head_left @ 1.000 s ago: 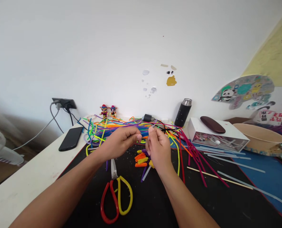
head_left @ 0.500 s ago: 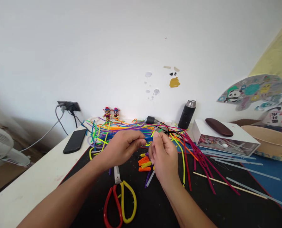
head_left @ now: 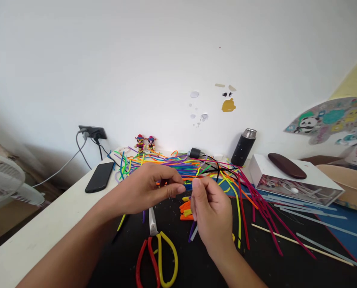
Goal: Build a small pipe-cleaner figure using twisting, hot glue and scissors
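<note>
Left hand (head_left: 154, 190) centre frame, thumb and index tips nearly meeting; right hand (head_left: 213, 212) just right of it, thumb against curled fingers. Tips of the two hands slightly apart. Can't tell whether either pinches anything; right palm side hidden.

Colored fuzzy stems (head_left: 181, 171) piled mid-frame behind the hands, left end partly blocked by left hand. Orange-yellow bundle (head_left: 186, 211) on the black mat (head_left: 193, 264) between hands, right side lost behind right hand; piece count unreadable.

Scissors (head_left: 157, 256) bottom centre-left: red loop cut by lower frame edge, blade tip right under left hand. Bowl (head_left: 346, 182) clipped at right edge, fan (head_left: 4, 172) at left.

Room: open mat bottom centre, scissors to right forearm. White table (head_left: 46, 228) edge slants down lower left, beyond left forearm.
</note>
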Demonstrator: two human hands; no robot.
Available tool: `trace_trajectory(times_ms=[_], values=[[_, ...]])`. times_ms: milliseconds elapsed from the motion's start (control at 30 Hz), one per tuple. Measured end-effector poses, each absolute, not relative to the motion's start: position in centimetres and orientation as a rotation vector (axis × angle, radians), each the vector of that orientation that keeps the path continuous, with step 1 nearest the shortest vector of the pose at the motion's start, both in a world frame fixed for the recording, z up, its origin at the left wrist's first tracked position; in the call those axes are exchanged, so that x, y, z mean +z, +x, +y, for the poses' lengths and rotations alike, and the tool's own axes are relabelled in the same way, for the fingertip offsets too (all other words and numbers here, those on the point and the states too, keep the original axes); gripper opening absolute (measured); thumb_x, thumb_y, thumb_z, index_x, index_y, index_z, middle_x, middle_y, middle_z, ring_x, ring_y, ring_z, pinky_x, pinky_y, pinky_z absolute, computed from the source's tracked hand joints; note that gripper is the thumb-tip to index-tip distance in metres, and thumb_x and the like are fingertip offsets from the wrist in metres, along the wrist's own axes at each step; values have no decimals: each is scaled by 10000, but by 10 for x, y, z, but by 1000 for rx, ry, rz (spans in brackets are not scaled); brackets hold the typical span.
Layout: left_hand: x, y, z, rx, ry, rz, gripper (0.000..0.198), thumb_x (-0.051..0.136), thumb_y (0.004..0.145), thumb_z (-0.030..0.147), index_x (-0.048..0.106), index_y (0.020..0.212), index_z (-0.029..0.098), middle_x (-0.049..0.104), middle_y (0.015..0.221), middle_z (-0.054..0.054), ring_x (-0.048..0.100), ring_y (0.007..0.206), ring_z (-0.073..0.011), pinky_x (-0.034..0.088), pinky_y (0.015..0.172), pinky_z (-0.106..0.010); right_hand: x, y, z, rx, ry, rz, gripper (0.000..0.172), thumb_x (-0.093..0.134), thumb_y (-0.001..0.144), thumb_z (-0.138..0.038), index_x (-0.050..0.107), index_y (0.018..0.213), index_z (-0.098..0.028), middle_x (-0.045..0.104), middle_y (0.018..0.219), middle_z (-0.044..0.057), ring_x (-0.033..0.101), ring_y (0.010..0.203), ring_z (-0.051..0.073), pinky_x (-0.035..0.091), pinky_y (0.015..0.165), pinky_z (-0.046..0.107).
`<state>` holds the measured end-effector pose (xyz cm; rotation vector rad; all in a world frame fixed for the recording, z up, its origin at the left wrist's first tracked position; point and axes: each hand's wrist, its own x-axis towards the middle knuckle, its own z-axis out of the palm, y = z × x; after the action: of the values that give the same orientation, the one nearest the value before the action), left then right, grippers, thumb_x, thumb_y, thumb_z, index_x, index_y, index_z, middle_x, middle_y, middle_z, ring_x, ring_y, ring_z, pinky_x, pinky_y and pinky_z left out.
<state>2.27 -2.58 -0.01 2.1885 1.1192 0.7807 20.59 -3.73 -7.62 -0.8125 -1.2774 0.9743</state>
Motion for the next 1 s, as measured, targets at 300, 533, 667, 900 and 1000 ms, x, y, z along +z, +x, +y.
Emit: trace_trajectory(times_ms=[300,533,667,900,1000], values=[[-2,18,-22,691,2200,1132,158,645,955,276,786,898,231,739,779,9,611,685,-151,405,643,-240,-92,197,-40,972,-859,-1334,440,612,1014,-561,571,730,-228,405,486,-69,346,421,108,262,408,250],[-18,0,14,770,2229,1428,168,663,911,287,734,787,199,679,679,-1,555,618,-152,340,611,-257,-89,191,-47,982,-846,-1347,421,576,1038,-555,587,766,-233,406,494,-67,361,415,115,288,414,258],[-33,-4,32,756,2151,1490,144,682,884,311,712,798,199,657,651,8,536,590,-155,322,601,-263,-83,190,-45,964,-841,-1316,422,568,1044,-551,571,759,-240,381,515,-71,348,423,112,300,429,263],[-62,10,40,367,2300,1465,107,604,908,302,670,885,221,712,775,2,601,683,-187,339,626,-281,-69,200,-21,870,-836,-1388,448,577,1032,-575,513,743,-238,394,551,-70,347,457,103,290,451,257],[-77,20,41,160,2351,1456,117,622,915,318,663,861,223,714,814,-14,607,700,-199,324,608,-295,-70,211,-7,810,-850,-1384,439,584,1037,-556,507,746,-237,397,560,-71,361,467,103,296,463,256]])
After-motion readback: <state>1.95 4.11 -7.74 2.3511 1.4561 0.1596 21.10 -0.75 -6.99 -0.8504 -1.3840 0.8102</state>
